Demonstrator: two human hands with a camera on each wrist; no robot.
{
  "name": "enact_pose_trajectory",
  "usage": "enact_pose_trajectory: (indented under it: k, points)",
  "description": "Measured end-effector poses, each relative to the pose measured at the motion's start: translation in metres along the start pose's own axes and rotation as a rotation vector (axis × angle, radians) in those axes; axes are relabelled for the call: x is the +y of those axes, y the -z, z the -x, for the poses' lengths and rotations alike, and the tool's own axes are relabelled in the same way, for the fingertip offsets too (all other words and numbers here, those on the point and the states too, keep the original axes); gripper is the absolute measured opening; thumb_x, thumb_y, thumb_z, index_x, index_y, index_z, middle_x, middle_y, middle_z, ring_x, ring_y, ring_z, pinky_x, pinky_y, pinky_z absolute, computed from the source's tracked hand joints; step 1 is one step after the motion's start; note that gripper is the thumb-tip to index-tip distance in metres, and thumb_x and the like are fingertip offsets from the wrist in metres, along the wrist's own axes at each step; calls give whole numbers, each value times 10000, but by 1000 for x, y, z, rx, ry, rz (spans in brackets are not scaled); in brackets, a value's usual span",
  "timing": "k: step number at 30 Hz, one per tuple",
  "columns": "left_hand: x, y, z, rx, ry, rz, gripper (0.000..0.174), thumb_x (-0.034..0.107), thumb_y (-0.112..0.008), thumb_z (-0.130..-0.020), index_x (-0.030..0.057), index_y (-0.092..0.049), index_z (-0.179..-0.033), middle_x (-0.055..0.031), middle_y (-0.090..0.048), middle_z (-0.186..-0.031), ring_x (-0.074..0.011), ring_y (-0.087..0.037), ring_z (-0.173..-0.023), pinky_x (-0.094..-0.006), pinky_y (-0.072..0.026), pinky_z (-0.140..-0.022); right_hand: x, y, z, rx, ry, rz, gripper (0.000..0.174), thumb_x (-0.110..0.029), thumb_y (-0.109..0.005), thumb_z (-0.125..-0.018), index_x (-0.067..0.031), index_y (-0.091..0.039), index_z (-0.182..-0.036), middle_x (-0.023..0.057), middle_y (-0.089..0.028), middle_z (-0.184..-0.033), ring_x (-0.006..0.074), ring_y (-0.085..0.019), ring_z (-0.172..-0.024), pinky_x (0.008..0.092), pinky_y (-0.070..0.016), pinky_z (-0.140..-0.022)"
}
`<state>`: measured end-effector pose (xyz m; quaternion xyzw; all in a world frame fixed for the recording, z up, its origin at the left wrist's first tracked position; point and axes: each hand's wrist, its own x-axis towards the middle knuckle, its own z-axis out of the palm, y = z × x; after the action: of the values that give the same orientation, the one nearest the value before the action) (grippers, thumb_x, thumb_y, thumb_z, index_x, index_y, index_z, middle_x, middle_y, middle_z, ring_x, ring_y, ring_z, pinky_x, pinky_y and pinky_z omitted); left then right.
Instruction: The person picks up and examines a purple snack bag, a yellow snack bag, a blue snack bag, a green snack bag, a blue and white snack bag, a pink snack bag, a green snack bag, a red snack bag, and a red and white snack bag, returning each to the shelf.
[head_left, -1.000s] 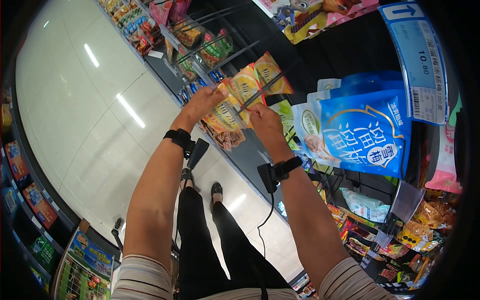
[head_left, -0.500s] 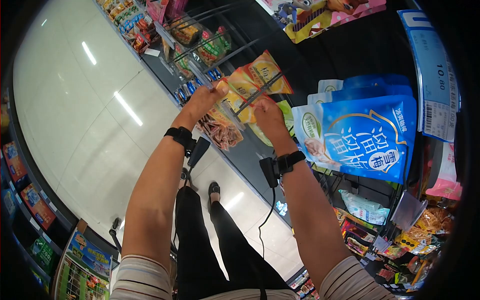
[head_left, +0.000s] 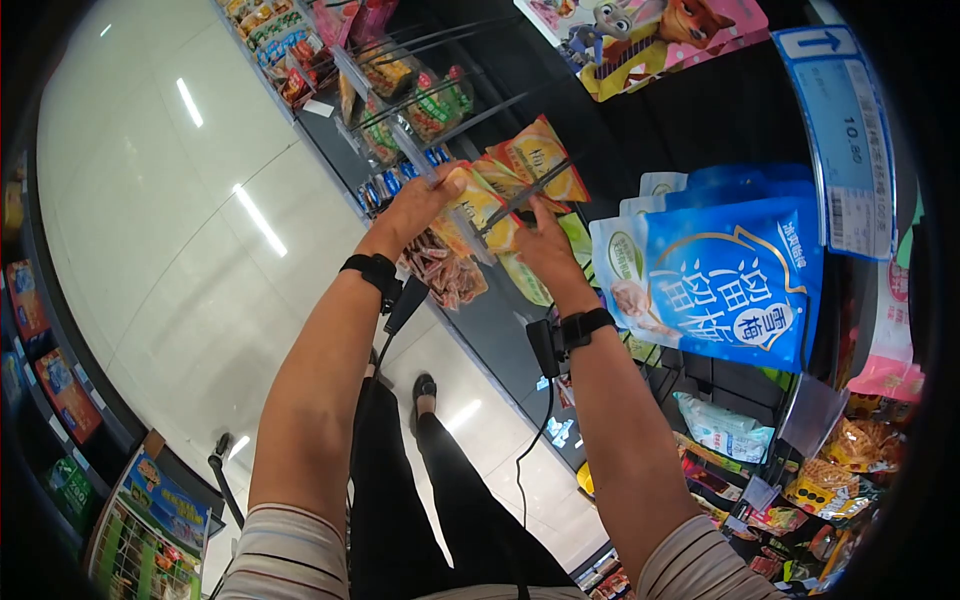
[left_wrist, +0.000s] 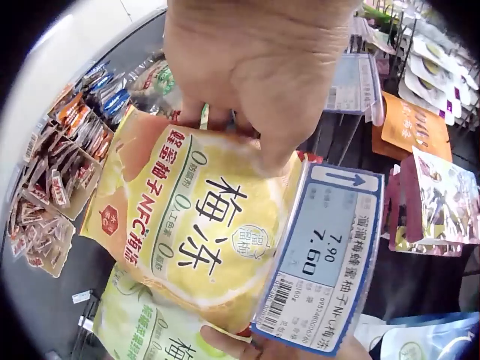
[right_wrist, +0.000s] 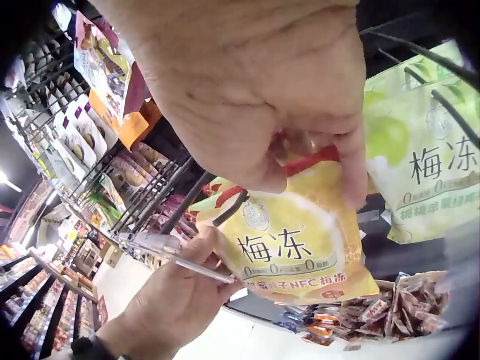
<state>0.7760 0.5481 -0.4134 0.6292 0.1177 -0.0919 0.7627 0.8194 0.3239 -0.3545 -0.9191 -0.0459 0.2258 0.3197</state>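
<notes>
In the head view both hands are at a yellow bag of plum jelly [head_left: 487, 205] hanging on a metal display hook. My left hand [head_left: 415, 210] grips its upper left side, thumb in front and fingers behind, as the left wrist view shows. My right hand [head_left: 548, 248] pinches the bag's red top edge [right_wrist: 311, 161] by the hook. A second yellow bag [head_left: 545, 155] hangs farther back on the hook. A clear holder with a price tag [left_wrist: 319, 255] overlaps the front bag's side. Green jelly bags [right_wrist: 431, 157] hang close by.
Large blue pouches [head_left: 700, 270] hang right of the hands, under another price tag [head_left: 845, 150]. Boxes of small wrapped snacks [head_left: 445, 270] sit on the shelf below. More hooks [head_left: 470, 120] jut out beyond the hands. Tiled floor [head_left: 190, 240] lies left of the shelf.
My right hand has shifted a little up and to the right along the hook. The front yellow bag has turned and moved slightly right, with my left hand still on it.
</notes>
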Motion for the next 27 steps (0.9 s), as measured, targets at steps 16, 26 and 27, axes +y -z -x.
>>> enact_pose_trajectory:
  k: [16, 26, 27]
  points:
    - [4, -59, 245, 774, -61, 88, 363, 255, -568, -989, 30, -544, -1273, -53, -630, -1038, -128, -574, -968, -280, -470, -844, -70, 21, 181, -118, 399, -145, 519, -105, -548, -922, 15, -431, -1413, 212, -567, -1320, 277, -541, -1241, 359, -401, -1070]
    - [153, -208, 547, 1035, -329, 7, 142, 134, -557, -1003, 22, -609, -1073, -27, -643, -931, -87, -622, -880, -246, -499, -800, -86, 13, 359, -774, 407, -407, 221, -161, -543, -996, -4, -609, -1138, 75, -668, -1023, 135, -658, -863, 251, -526, -710]
    - [151, -210, 578, 1136, -328, -45, 139, 132, -559, -1003, 28, -613, -1078, -19, -643, -932, -86, -621, -879, -246, -498, -801, -94, 14, 382, -794, 417, -387, 219, -166, -554, -991, -7, -619, -1125, 72, -671, -1012, 137, -661, -854, 250, -521, -721]
